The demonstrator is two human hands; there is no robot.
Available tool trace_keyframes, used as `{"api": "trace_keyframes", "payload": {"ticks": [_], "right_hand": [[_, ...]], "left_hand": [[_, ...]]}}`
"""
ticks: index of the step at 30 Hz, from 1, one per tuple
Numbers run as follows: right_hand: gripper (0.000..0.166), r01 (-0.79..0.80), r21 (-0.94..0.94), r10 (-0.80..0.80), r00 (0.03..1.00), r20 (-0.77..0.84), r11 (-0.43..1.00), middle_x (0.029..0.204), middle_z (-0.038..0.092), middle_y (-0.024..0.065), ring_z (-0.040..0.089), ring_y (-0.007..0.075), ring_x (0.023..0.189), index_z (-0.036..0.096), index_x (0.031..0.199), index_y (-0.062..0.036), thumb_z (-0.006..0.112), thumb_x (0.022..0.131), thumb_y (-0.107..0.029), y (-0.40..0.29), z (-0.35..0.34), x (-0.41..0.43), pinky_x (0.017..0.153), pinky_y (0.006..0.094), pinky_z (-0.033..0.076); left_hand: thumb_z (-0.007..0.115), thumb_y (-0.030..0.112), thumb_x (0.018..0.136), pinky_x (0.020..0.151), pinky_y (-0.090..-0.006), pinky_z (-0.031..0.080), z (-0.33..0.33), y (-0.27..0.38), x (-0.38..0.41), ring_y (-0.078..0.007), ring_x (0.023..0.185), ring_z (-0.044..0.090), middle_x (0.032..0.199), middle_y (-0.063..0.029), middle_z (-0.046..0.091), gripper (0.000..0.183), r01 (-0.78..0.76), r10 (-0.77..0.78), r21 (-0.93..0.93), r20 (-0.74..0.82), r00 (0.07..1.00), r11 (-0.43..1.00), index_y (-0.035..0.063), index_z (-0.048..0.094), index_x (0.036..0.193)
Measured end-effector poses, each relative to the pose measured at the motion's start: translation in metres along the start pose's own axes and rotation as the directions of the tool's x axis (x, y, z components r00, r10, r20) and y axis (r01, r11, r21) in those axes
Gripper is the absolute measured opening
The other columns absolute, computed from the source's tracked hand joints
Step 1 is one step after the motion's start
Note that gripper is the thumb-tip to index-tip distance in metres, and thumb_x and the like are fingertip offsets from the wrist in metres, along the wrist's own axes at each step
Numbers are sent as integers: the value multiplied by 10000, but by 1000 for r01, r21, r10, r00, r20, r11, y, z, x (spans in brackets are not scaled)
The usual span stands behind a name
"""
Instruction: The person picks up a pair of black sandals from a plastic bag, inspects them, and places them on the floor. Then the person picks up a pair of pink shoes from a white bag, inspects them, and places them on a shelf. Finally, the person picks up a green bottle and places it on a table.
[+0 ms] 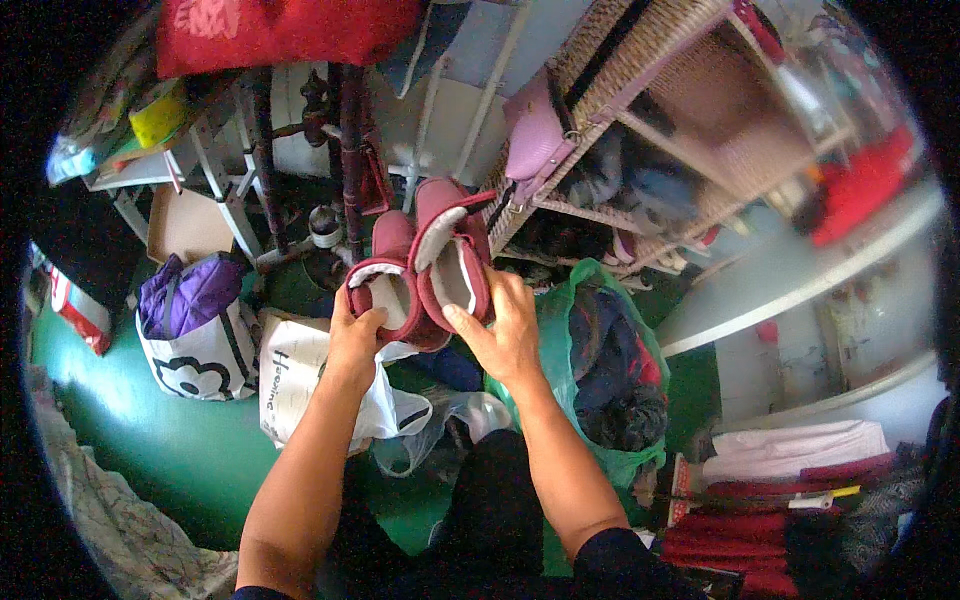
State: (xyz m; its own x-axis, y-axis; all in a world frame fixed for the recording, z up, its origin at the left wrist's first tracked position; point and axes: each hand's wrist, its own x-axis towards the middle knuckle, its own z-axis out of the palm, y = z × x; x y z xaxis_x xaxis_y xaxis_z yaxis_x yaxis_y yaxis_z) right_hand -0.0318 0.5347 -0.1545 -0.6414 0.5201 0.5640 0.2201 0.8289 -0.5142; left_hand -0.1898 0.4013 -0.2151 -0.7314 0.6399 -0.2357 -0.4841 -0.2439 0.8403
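Note:
A pair of dark red shoes with white fleece lining is held up side by side before me. My left hand (358, 330) grips the left shoe (394, 238) at its heel collar, the thumb inside the opening. The right shoe (440, 196) sits in my right hand (506, 322), gripped at the heel with the thumb over the rim. Its front flap stands raised, showing the pale lining. Both toes point away from me. Below the shoes are a white printed bag (296, 375) and a clear plastic bag (409, 454).
A green plastic bag (585, 274) of dark clothes stands to the right. At left, a white bag with a flower print (199, 360) holds a purple padded item (202, 289). A woven shelf unit (600, 127) with a pink handbag (536, 135) rises ahead right. Folded textiles (795, 450) lie lower right.

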Motion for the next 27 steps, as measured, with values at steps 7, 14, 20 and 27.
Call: {"api": "trace_keyframes", "payload": {"ticks": [7,14,20,27], "right_hand": [[1148,-20,39,18,998,56,999,1418,464,225,437,431,1298,381,1512,-37,901,623,-544,-4,-5,-5,1109,511,354],[1193,-81,73,77,995,57,994,1373,541,219,501,451,1240,393,1485,-51,978,466,-259,-8,-2,-9,1070,518,410],[1277,-195,128,181,977,111,972,1460,467,243,471,419,1325,287,1541,-14,997,497,-209,-11,2,-16,1125,496,391],[1426,-187,165,177,982,69,968,1561,346,292,408,405,1427,117,1585,19,1012,510,-258,-6,16,-30,1162,462,377]], "left_hand": [[585,9,837,787,-418,619,10,9,-10,-205,913,659,1102,-65,594,484,147,-147,44,-18,989,988,114,482,1297],[587,-1,827,741,-372,606,15,7,-13,-191,888,640,1069,-64,584,468,107,-106,70,-9,994,992,97,487,1273],[619,45,842,734,-377,607,13,0,-13,-199,911,638,1074,-77,581,505,36,-36,97,5,999,995,73,452,1318],[645,63,825,685,-336,566,13,1,-15,-179,856,630,1056,-89,604,559,38,-33,116,-44,998,992,46,435,1342]]}}
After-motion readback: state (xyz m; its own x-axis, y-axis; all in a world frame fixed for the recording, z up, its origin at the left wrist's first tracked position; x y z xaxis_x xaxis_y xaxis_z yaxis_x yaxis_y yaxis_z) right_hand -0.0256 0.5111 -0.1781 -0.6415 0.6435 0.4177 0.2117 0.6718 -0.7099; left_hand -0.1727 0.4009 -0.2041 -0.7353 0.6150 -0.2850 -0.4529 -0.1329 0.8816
